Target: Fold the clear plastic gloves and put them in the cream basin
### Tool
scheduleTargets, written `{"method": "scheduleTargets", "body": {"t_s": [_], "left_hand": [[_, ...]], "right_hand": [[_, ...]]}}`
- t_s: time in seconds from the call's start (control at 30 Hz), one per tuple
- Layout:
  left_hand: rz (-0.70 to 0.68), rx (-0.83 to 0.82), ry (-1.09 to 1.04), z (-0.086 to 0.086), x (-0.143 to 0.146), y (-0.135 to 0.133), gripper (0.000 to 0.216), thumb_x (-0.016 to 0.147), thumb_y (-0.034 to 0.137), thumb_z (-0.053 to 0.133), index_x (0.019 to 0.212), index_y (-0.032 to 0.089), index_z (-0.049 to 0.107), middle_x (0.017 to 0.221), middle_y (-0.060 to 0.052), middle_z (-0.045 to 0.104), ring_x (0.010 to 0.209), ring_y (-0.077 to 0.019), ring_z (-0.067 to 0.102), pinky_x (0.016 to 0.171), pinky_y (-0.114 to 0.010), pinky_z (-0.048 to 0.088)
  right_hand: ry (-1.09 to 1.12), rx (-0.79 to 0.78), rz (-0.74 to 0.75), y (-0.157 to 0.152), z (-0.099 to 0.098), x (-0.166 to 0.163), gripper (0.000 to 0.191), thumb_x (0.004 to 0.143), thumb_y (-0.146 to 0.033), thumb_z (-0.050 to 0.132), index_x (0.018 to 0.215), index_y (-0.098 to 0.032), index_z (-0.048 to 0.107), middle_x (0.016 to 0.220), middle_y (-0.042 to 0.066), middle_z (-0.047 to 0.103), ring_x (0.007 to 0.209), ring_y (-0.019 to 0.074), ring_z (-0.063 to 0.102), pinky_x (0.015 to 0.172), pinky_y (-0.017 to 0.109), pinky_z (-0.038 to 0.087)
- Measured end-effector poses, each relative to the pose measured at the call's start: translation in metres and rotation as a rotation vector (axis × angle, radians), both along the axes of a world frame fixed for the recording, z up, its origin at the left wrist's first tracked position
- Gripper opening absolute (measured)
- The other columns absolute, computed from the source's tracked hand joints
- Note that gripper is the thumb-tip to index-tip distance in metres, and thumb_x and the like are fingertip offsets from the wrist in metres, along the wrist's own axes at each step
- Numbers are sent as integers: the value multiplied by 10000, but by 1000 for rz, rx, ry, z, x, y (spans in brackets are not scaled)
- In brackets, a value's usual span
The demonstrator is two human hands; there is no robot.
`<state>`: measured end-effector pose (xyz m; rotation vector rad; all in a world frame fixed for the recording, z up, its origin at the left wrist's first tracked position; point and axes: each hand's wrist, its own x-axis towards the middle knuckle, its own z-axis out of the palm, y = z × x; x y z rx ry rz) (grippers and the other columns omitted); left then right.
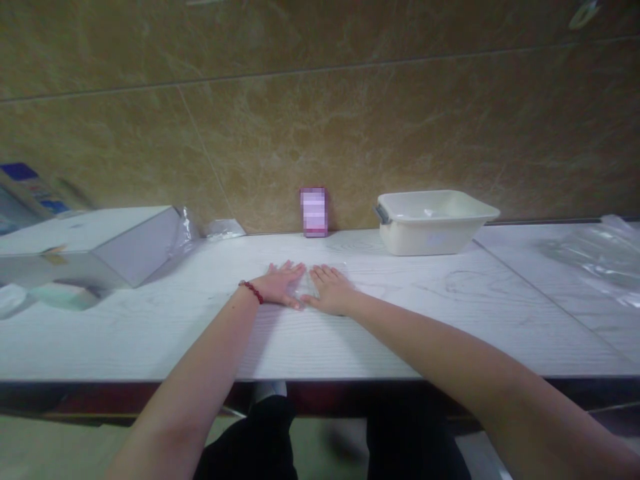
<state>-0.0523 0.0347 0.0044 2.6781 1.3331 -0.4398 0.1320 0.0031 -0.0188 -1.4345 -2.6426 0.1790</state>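
Observation:
Both palms press down on a thin, clear plastic sheet or bag (311, 285) that lies on the white wood-grain table (200, 340). My left hand (281, 284), with a dark red bead bracelet at the wrist, lies flat with its fingers spread. Close beside it on the right, my right hand (329, 289) rests flat too, its fingers stretched out and its thumb pointing left. The thumbs almost meet. Much of the plastic is hidden under the hands, so its full outline is hard to make out.
A phone (314, 212) leans against the brown tiled wall behind the hands. To its right stands a cream plastic basin (425, 233) with a grey handle. A white box (135, 250) sits at the left, with crumpled clear plastic beside it. More clear bags (605, 257) lie far right.

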Motion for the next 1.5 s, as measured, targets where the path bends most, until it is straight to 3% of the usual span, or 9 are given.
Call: {"method": "scheduleTargets", "body": {"t_s": [0.4, 0.6, 0.87, 1.13, 1.33, 1.43, 1.5], "left_hand": [[-65, 4, -83, -2, 5, 1, 843, 663, 599, 401, 1314, 224, 18, 1378, -59, 45, 1236, -294, -55, 887, -600, -16], [-21, -38, -51, -1, -4, 3, 914, 613, 619, 446, 1313, 232, 5, 1378, -59, 13, 1232, -308, -60, 893, -593, -19], [-2, -32, -47, -1, -11, 5, 945, 593, 624, 455, 1312, 235, -18, 1379, -62, 9, 1229, -325, -43, 890, -601, 12], [15, -39, -56, -1, -12, 3, 962, 580, 611, 483, 1311, 243, -23, 1379, -66, -11, 1224, -343, -45, 885, -608, 19], [24, -29, -85, 3, -9, -1, 941, 598, 656, 436, 1316, 210, 23, 1378, -85, 17, 1226, -336, -40, 898, -592, 10], [64, 51, -140, 7, 3, -5, 855, 667, 666, 328, 1315, 169, 76, 1373, -114, 64, 1232, -313, -36, 912, -569, -6], [18, 115, -191, 9, 15, -10, 814, 695, 655, 295, 1313, 167, 88, 1371, -107, 94, 1238, -287, -34, 927, -544, -26]], "right_hand": [[-10, -8, -21, -1, 0, -1, 735, 762, -576, 107, 1306, -85, 167, 1365, 96, 154, 1244, 229, 80, 997, 356, 58], [-18, -25, -2, 0, 2, 2, 812, 708, -662, 118, 1309, -118, 167, 1370, 102, 129, 1242, 257, 62, 992, 382, 55], [-76, -22, 38, 5, 2, 30, 860, 632, -731, 215, 1314, -215, 124, 1376, 114, 77, 1238, 294, 37, 970, 459, 23], [-148, -187, 47, 5, 16, 61, 934, 570, -731, 346, 1311, -271, 15, 1377, 107, -33, 1228, 341, -15, 839, 640, -76], [-128, -248, 41, 12, 16, 77, 979, 552, -683, 447, 1304, -286, -39, 1381, 60, -48, 1221, 354, -55, 834, 650, -78], [-101, -230, 34, 13, 13, 80, 968, 560, -647, 483, 1305, -291, -23, 1383, 66, -19, 1213, 370, -69, 837, 653, -58], [-65, -181, 72, 11, 15, 82, 952, 566, -622, 505, 1311, -280, 20, 1383, 84, 14, 1216, 367, -58, 850, 644, -38]]}}
